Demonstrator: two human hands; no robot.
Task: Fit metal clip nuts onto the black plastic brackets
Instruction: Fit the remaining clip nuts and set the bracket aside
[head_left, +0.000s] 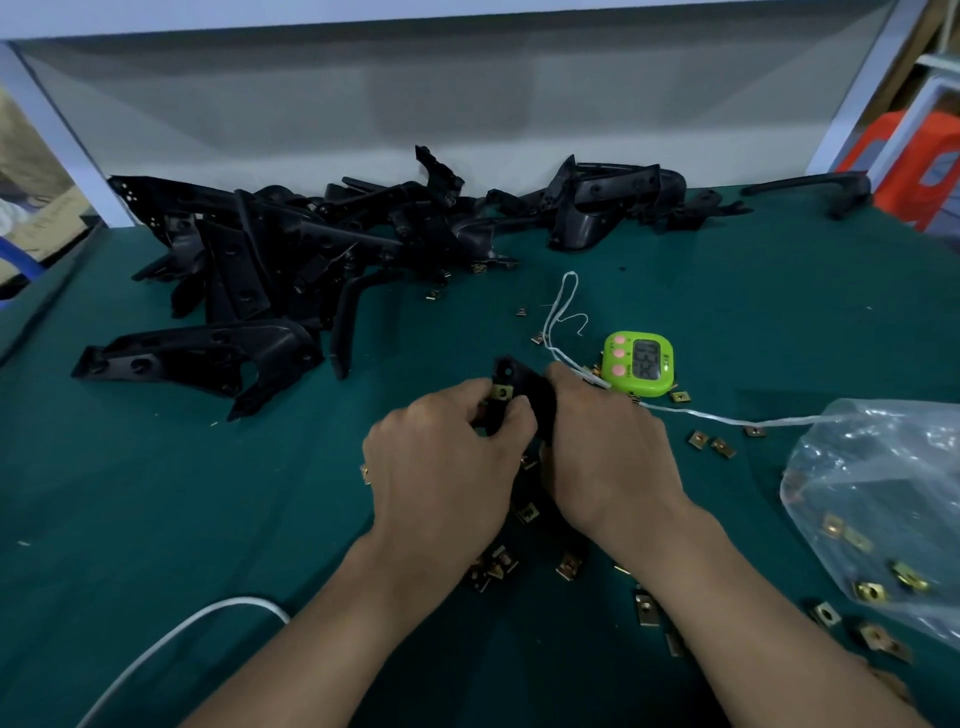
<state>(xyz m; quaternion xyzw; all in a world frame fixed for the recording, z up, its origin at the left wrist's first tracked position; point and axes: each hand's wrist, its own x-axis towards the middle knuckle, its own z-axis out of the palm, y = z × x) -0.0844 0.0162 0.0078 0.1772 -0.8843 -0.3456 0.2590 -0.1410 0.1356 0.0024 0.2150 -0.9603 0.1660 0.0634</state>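
Both hands meet at the middle of the green table around one black plastic bracket (524, 387). My left hand (441, 462) curls round the bracket's left edge, its thumb and fingers pinching a brass clip nut (502, 392) seated on that edge. My right hand (608, 447) grips the bracket from the right and hides its lower part. Several loose clip nuts (498, 564) lie on the cloth under and around my wrists. A big pile of black brackets (291, 249) sits at the back left.
A green digital timer (640, 364) stands just right of my hands, with white string (561, 306) trailing from it. A clear plastic bag (883, 493) holding clip nuts lies at the right edge. A white cable (171, 639) curves in at the lower left.
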